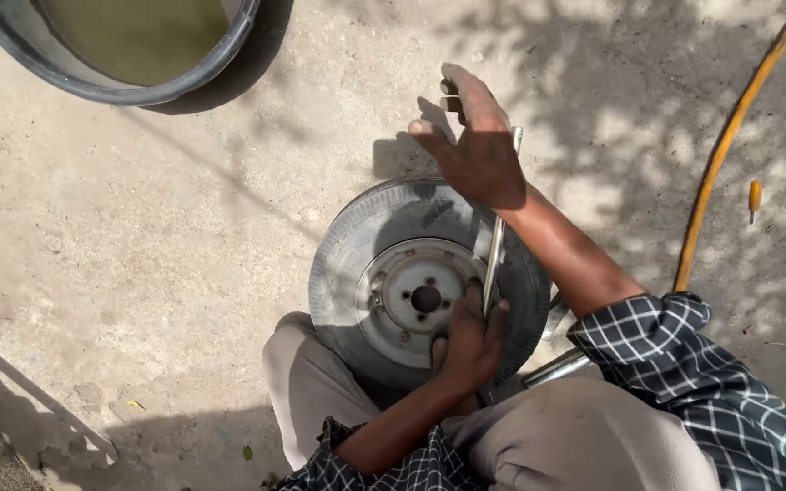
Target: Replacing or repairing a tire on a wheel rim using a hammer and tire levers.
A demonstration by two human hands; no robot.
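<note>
A small tyre on a grey steel rim lies flat on the concrete between my knees. A long metal lever stands slanted across the tyre's right side, its lower end at the rim's edge. My left hand is closed around the lever's lower part, resting on the tyre's near sidewall. My right hand is raised over the tyre's far edge with fingers spread, palm down. The lever's upper end pokes out just behind it.
A black tub of murky water sits at the top left. A yellow hose runs down the right side, with a yellow-handled screwdriver beyond it. A second shiny metal bar lies by my right knee.
</note>
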